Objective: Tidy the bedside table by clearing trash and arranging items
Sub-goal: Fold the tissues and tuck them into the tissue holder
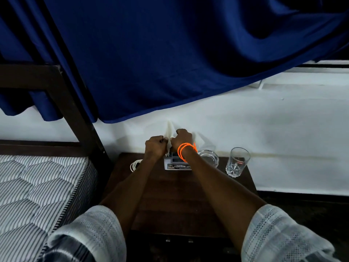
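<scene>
Both my hands are raised over the far edge of the dark wooden bedside table [177, 195]. My left hand [154, 145] and my right hand [182, 138], with orange cords on its wrist, each grip a white tissue [170, 132] held between them; part of the tissue sticks up above my fists and another part shows behind my right hand. Under my hands sits a small grey box [176, 164] with a printed label. A coiled white cable [135, 164] lies left of it. A glass ashtray [208, 157] and a cut-glass tumbler [237, 161] stand to the right.
A striped mattress [37, 186] on a dark bed frame [75, 103] borders the table on the left. A blue curtain [170, 53] hangs over the white wall behind. Dark floor lies to the right of the table.
</scene>
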Motion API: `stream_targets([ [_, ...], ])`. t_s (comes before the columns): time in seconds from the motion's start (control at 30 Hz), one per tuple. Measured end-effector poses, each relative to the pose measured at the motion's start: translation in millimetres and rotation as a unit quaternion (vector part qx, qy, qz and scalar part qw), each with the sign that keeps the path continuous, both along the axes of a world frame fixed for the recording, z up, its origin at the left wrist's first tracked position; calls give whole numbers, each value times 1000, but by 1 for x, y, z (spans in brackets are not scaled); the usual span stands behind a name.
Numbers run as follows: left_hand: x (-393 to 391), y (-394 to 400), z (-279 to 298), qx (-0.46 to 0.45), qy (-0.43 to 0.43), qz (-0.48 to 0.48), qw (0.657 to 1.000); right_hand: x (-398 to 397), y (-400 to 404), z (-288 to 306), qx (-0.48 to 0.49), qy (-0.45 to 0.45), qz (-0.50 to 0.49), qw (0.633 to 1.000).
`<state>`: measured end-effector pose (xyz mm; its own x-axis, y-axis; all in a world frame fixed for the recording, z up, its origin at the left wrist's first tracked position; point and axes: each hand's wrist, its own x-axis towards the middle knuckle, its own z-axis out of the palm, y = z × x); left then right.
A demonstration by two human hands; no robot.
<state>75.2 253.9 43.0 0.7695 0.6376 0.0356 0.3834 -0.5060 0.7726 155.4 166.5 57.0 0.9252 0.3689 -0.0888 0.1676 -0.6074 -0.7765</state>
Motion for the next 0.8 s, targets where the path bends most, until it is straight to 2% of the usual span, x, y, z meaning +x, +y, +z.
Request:
stream_targets([
  [0.13, 1, 1, -5, 18, 19, 23, 999, 1, -1, -9, -12, 3, 2, 1000],
  [0.23, -1, 1, -5, 15, 0, 56, 998, -2, -2, -12, 0, 4, 1, 1000],
  [0.33, -3, 1, -4, 24, -18, 78, 997, -4, -3, -13, 12, -25, -7, 1000],
  [0.43, -4, 3, -7, 30, -1, 90, 995, -7, -5, -12, 0, -44, -7, 999],
  [0.6, -5, 4, -11, 14, 20, 93, 995, -11, -9, -16, -20, -40, 10, 999],
  [0.8, -10, 3, -1, 7, -14, 86, 996, -15, -19, -3, -17, -65, 13, 998],
])
